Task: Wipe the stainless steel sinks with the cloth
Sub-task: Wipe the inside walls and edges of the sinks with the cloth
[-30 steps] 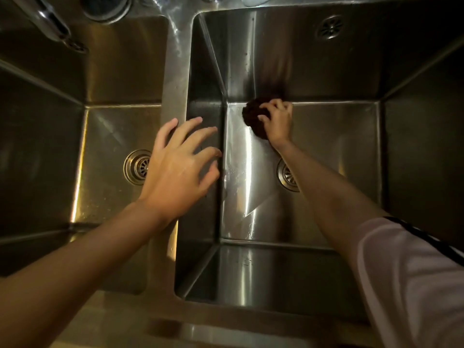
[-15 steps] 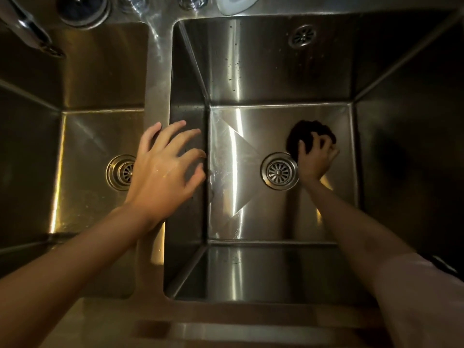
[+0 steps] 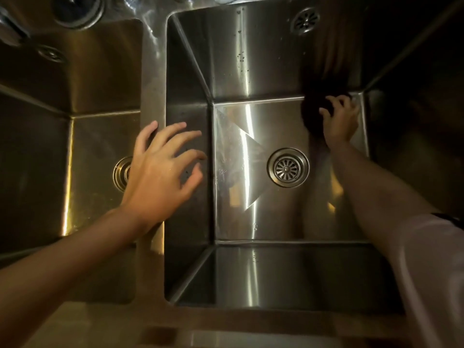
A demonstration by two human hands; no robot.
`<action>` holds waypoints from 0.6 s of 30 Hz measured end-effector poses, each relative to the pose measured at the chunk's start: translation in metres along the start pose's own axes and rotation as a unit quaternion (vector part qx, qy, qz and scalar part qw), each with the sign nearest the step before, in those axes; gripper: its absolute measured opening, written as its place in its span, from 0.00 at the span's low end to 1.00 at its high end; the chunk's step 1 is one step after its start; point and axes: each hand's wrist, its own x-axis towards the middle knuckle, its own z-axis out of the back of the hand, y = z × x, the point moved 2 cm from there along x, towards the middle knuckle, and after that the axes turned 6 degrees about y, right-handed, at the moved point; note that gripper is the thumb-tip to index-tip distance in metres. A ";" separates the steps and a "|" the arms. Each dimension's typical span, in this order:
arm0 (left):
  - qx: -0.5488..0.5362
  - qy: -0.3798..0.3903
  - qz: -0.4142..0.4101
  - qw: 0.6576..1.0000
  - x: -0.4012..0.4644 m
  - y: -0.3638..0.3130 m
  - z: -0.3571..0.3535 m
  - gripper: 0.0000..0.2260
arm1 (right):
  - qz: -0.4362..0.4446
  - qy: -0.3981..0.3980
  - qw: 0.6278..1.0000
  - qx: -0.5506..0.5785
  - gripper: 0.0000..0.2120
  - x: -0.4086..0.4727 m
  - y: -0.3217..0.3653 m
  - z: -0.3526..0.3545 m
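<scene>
Two stainless steel sinks lie below me, side by side. In the right sink (image 3: 251, 71), my right hand (image 3: 339, 121) grips a dark bunched cloth (image 3: 312, 114) and presses it onto the sink floor in the far right corner. The cloth's far side merges with its dark reflection on the back wall. My left hand (image 3: 160, 167) hovers with spread, slightly bent fingers over the divider (image 3: 153, 84) between the sinks and holds nothing. It partly hides the drain of the left sink (image 3: 95, 146).
A round drain strainer (image 3: 288, 167) sits in the middle of the right sink floor. An overflow grille (image 3: 304, 20) is high on its back wall. A tap spout (image 3: 10, 31) and round fitting (image 3: 77, 11) stand at the top left. The front counter edge (image 3: 226, 330) runs below.
My right hand carried the cloth from the far left corner of the right sink floor across to the far right corner. My left hand stayed over the divider.
</scene>
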 end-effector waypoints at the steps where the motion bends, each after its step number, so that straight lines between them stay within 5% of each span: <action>1: -0.002 0.001 0.000 1.000 0.000 0.000 0.000 0.12 | -0.018 -0.006 1.000 -0.003 0.18 -0.002 -0.009 0.003; 9: -0.014 0.009 0.004 1.000 0.001 -0.002 0.003 0.13 | -0.197 -0.050 0.979 0.014 0.24 -0.093 -0.017 -0.022; 18: -0.014 0.019 0.005 1.000 0.000 -0.004 0.005 0.14 | -0.048 0.017 0.998 -0.041 0.20 -0.035 -0.006 -0.011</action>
